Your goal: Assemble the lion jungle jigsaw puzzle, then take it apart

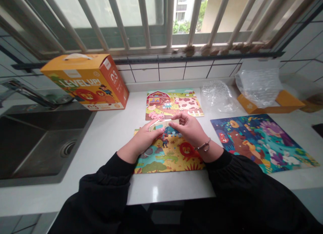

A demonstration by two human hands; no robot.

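Observation:
Above the upper part of a yellow jigsaw puzzle (174, 156) with a lion, a crocodile and a hippo, my two hands meet. My left hand (148, 132) is closed around a few pale-edged puzzle pieces (159, 126), its thumb lying on top. Curled fingers and thumb of my right hand (188, 128) grip the right side of the same pieces; how many there are is hidden. Just beyond my fingers lies a farm jigsaw puzzle (186, 104) with a barn and a cow, flat on the white counter.
To the right lies a dark blue jigsaw puzzle (252, 140) with a bear and rabbits. Clear plastic wrap (218, 96) and an orange box tray (272, 106) stand behind it. An orange puzzle box (88, 82) is at back left, beside a dark sink (45, 143) and tap (30, 92).

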